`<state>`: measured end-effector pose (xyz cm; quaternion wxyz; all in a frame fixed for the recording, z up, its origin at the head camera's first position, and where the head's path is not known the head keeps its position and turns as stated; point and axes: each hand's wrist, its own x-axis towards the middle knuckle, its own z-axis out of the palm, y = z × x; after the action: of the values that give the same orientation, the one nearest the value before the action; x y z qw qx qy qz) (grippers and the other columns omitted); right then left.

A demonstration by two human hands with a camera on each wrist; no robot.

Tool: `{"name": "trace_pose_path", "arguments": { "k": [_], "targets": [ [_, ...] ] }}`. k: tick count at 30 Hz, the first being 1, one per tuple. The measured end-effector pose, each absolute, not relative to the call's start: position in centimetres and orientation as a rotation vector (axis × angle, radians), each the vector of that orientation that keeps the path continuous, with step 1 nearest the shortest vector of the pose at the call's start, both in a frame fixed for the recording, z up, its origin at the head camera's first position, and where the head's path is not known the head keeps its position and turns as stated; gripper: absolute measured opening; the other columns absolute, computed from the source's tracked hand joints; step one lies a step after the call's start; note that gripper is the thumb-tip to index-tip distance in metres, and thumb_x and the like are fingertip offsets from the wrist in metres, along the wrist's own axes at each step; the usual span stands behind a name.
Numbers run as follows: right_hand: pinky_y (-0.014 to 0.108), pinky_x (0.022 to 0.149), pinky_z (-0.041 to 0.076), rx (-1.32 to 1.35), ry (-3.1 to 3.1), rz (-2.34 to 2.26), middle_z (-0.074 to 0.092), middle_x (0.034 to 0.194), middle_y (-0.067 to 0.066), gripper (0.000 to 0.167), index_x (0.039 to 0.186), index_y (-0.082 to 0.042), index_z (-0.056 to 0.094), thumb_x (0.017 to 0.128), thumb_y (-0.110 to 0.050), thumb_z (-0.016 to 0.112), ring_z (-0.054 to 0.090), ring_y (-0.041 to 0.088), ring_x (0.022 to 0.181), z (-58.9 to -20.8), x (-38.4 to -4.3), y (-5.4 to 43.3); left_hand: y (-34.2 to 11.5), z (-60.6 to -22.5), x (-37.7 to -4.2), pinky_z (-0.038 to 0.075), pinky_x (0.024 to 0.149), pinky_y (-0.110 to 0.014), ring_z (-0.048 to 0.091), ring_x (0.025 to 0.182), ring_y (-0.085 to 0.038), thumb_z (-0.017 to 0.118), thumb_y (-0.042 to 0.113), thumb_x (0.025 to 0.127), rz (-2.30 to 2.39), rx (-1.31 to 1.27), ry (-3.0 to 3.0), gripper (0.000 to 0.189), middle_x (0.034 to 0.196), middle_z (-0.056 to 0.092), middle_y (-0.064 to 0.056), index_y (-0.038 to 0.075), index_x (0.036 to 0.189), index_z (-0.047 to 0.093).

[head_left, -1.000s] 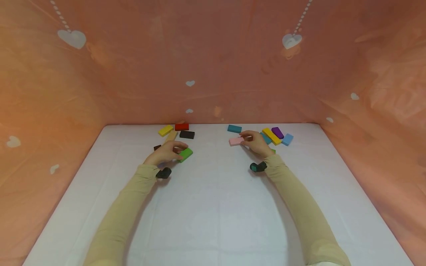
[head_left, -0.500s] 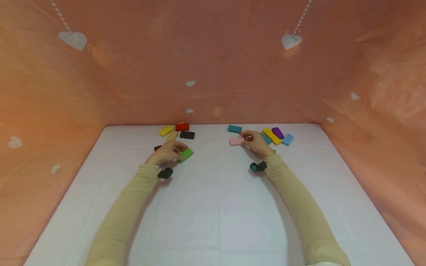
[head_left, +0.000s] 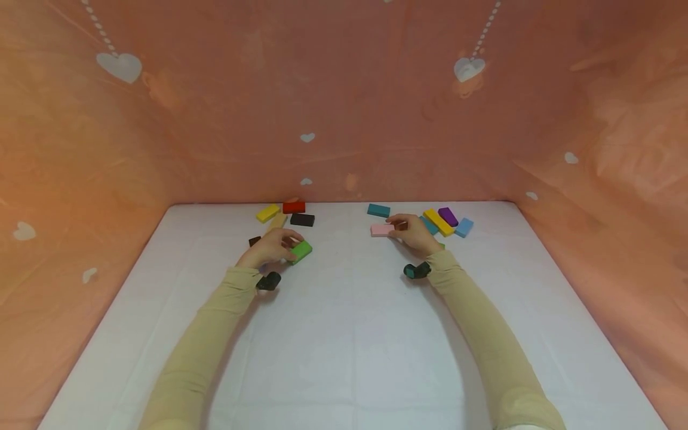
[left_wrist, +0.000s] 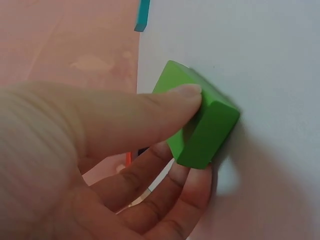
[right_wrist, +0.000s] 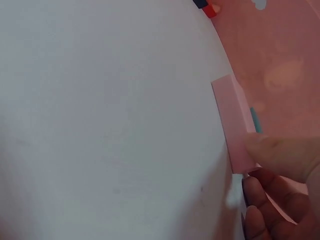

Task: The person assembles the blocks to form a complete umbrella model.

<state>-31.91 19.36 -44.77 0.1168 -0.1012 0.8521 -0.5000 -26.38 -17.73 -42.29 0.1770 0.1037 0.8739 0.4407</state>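
My left hand (head_left: 269, 248) pinches a bright green rectangular block (head_left: 302, 252) at the left of centre. In the left wrist view the thumb presses on a face of the green block (left_wrist: 207, 122), and fingertips meet it from below. On the other side, my right hand (head_left: 412, 233) grips the near end of a pale pink block (head_left: 380, 230) between thumb and fingers. The right wrist view shows the pink block (right_wrist: 232, 120) with the thumb on its side; part of the curled fingers lies behind it. Both blocks are at or very near the white tabletop.
Around the left hand lie yellow (head_left: 267, 212), red (head_left: 294, 207), black (head_left: 303, 220) and tan (head_left: 277, 221) blocks. Near the right hand are teal (head_left: 378, 210), long yellow (head_left: 438, 222), purple (head_left: 448, 216) and light blue (head_left: 464, 227) blocks. An orange-pink cloth wall (head_left: 344, 107) rises behind the table.
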Motion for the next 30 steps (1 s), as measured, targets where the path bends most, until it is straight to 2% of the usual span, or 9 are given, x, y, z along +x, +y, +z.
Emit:
{"name": "trace_pose_path", "arguments": {
  "k": [7,13,16,22,26,30],
  "targets": [
    [0.04,0.096,0.044,-0.298,2.482,-1.404,0.054,0.127,0.015,0.033,0.126,-0.005,0.06,0.093,-0.007,0.061,0.047,0.031,0.108,-44.8,-32.1,19.5,-17.6,-42.0,-26.7,0.045,0.092,-0.044,0.051,0.111,-0.036,0.07,-0.002,0.081,1.15,0.317,2.518,0.046,0.12,0.056,-0.022,0.0,0.125,0.058],
    [0.038,0.092,0.045,-0.255,2.454,-1.397,0.054,0.125,0.014,0.032,0.124,-0.006,0.061,0.093,-0.011,0.063,0.045,0.03,0.107,-44.5,-32.5,19.5,-17.8,-42.1,-26.7,0.048,0.088,-0.04,0.052,0.111,-0.035,0.071,-0.002,0.081,1.178,0.316,2.48,0.046,0.121,0.057,-0.022,-0.001,0.125,0.057],
    [0.038,0.091,0.043,-0.152,2.393,-1.438,0.053,0.125,0.013,0.033,0.124,-0.007,0.061,0.091,-0.015,0.066,0.043,0.03,0.11,-44.0,-32.4,19.4,-18.0,-42.2,-26.6,0.047,0.085,-0.037,0.051,0.11,-0.035,0.069,-0.002,0.082,1.208,0.323,2.458,0.045,0.12,0.056,-0.023,-0.002,0.125,0.056],
    [0.044,0.097,0.037,0.05,2.292,-1.506,0.048,0.129,0.007,0.034,0.123,-0.014,0.061,0.09,-0.02,0.067,0.038,0.029,0.118,-43.3,-32.0,19.2,-18.0,-42.2,-26.4,0.046,0.084,-0.034,0.05,0.11,-0.034,0.069,-0.002,0.083,1.238,0.308,2.437,0.045,0.119,0.055,-0.022,-0.002,0.126,0.055],
    [0.045,0.101,0.036,0.033,2.287,-1.522,0.047,0.132,0.009,0.033,0.124,-0.012,0.06,0.092,-0.017,0.065,0.037,0.03,0.119,-43.2,-32.0,19.2,-18.0,-42.2,-26.5,0.046,0.087,-0.035,0.05,0.111,-0.035,0.068,-0.003,0.083,1.253,0.32,2.423,0.046,0.12,0.055,-0.023,-0.004,0.126,0.054],
    [0.045,0.104,0.035,-0.003,2.289,-1.548,0.049,0.133,0.01,0.033,0.125,-0.01,0.06,0.092,-0.014,0.063,0.039,0.03,0.119,-43.4,-32.2,19.2,-18.2,-42.2,-26.5,0.046,0.083,-0.033,0.05,0.109,-0.033,0.068,-0.003,0.083,1.256,0.301,2.42,0.045,0.119,0.055,-0.021,-0.002,0.126,0.055]
  ]
}}
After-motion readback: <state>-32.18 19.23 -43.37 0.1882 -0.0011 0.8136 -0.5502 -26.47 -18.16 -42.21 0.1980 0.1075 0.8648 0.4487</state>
